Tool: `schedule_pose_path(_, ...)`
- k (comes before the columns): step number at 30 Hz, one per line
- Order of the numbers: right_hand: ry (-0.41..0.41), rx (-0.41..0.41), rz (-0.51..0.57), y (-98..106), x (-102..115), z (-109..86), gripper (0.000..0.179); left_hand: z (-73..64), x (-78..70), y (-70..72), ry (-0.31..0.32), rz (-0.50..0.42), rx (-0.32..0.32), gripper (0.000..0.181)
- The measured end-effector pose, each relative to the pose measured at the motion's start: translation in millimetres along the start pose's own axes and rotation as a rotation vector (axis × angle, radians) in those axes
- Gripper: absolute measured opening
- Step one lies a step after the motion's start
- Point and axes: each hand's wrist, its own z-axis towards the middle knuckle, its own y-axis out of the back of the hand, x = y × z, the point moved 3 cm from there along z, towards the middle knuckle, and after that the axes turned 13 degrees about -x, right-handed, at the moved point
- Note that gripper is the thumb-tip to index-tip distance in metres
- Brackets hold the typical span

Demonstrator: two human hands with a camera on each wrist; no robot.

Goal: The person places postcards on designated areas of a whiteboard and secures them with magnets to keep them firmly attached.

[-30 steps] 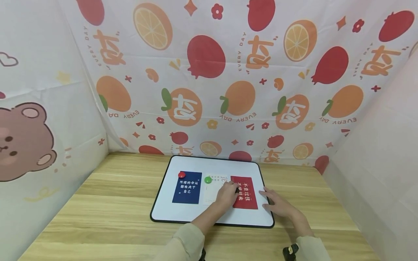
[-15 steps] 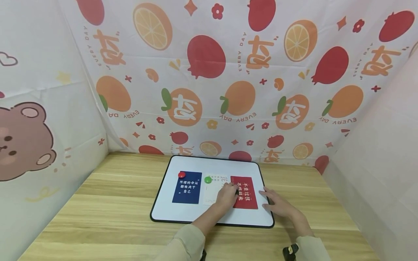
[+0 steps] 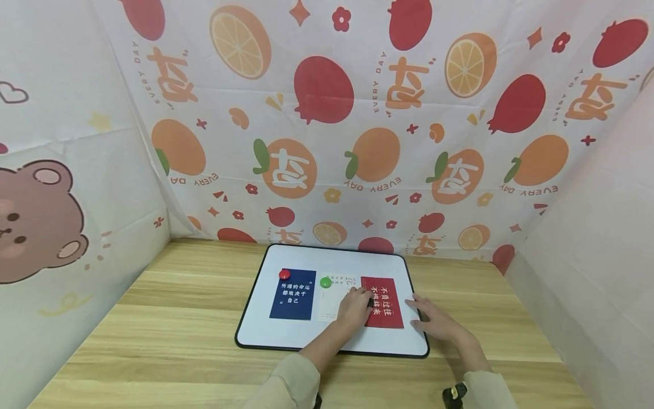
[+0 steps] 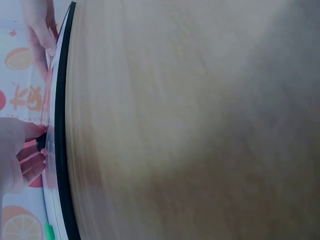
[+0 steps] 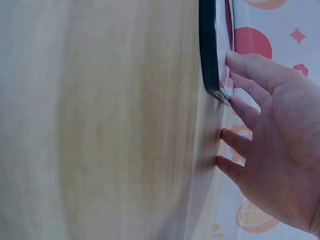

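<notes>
My left hand pinches a small black magnet between thumb and fingers, right at the left part of the red card. That card lies on a white board with a black rim. My right hand is spread at the board's right edge; the right wrist view shows thumb and nearest fingers on the board corner, the others on the table. Left of the red card is a white card under a green magnet, partly hidden by my left hand. A blue card carries a red magnet.
The board lies on a wood-grain table. Behind it hangs a fruit-printed cloth, close to the board's far edge. Plain white cloth stands at the right, and a bear-printed one at the left.
</notes>
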Motion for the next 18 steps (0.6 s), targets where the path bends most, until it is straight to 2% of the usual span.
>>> schedule_pose_path(10,0.003,0.001,-0.001,0.8,2.1,-1.2,0.052,-3.6,3.6,2.8,0.035,-0.106,0.013,0.031)
schedule_pose_path(18,0.004,0.001,-0.001,1.4,3.4,-1.9,0.052,-3.9,4.9,4.4,0.045,-0.125,0.025,0.033)
